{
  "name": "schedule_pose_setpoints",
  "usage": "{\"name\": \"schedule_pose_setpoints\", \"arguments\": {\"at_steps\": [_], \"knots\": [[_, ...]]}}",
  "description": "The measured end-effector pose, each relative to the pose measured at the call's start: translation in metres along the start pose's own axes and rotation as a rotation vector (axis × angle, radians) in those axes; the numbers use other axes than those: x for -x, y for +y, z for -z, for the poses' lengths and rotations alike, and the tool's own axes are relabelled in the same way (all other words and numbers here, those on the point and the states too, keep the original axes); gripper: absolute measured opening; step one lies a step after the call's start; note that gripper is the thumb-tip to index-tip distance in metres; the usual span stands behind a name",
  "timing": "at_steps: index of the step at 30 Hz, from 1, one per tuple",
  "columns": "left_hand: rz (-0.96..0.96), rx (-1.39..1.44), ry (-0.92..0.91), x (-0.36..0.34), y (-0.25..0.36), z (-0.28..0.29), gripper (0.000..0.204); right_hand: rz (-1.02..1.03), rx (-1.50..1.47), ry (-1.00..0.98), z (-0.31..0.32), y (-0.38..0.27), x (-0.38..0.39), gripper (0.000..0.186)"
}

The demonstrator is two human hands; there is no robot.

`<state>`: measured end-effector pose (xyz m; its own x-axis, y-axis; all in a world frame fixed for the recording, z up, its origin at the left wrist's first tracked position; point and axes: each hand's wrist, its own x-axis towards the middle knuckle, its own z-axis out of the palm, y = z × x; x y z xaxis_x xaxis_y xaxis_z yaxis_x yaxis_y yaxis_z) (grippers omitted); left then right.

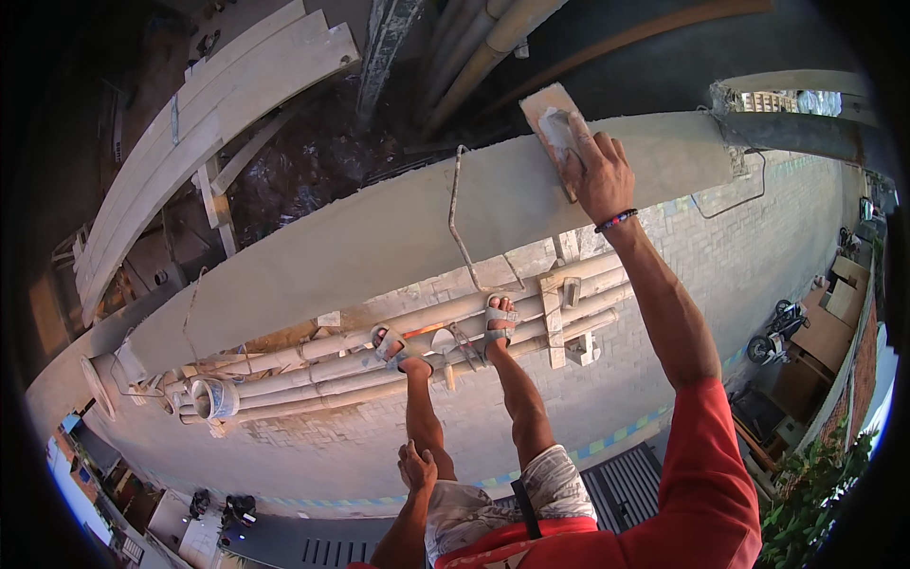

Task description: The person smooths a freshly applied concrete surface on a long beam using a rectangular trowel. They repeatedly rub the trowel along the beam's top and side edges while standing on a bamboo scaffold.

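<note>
My right hand point(599, 171) grips a wooden plastering float point(553, 120) and presses it flat on the smooth grey top of a concrete wall point(379, 237). A beaded bracelet sits on that wrist. My left hand point(417, 468) hangs low beside my thigh, fingers loosely curled, holding nothing. My sandalled feet point(445, 337) stand on a bamboo pole scaffold point(360, 365) that runs along the wall, high above the street.
A bent steel rod point(457, 218) hooks over the wall top. White planks point(199, 123) lie beyond the wall. A bucket point(216, 398) rests at the scaffold's left end. Far below lie a paved street point(720, 256) and parked motorbikes point(775, 330).
</note>
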<state>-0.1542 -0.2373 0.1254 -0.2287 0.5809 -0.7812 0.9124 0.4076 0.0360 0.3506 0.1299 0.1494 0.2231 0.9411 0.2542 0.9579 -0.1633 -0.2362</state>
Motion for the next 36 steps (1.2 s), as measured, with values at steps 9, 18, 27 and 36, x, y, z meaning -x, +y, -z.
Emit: {"name": "schedule_pose_setpoints", "arguments": {"at_steps": [9, 18, 27, 36], "knots": [[0.127, 0.055, 0.117, -0.011, 0.000, -0.008, 0.051, 0.022, -0.024, -0.086, 0.004, -0.006, 0.027, 0.057], [0.138, 0.020, 0.111, -0.030, 0.008, 0.002, 0.051, -0.007, 0.016, -0.057, 0.006, 0.001, 0.043, 0.057], [0.148, -0.011, 0.126, -0.037, 0.007, 0.013, 0.051, -0.115, 0.031, 0.012, 0.008, 0.034, 0.029, 0.054], [0.135, -0.058, 0.127, -0.041, 0.007, 0.018, 0.050, -0.031, 0.033, 0.017, 0.000, 0.002, -0.006, 0.053]]}}
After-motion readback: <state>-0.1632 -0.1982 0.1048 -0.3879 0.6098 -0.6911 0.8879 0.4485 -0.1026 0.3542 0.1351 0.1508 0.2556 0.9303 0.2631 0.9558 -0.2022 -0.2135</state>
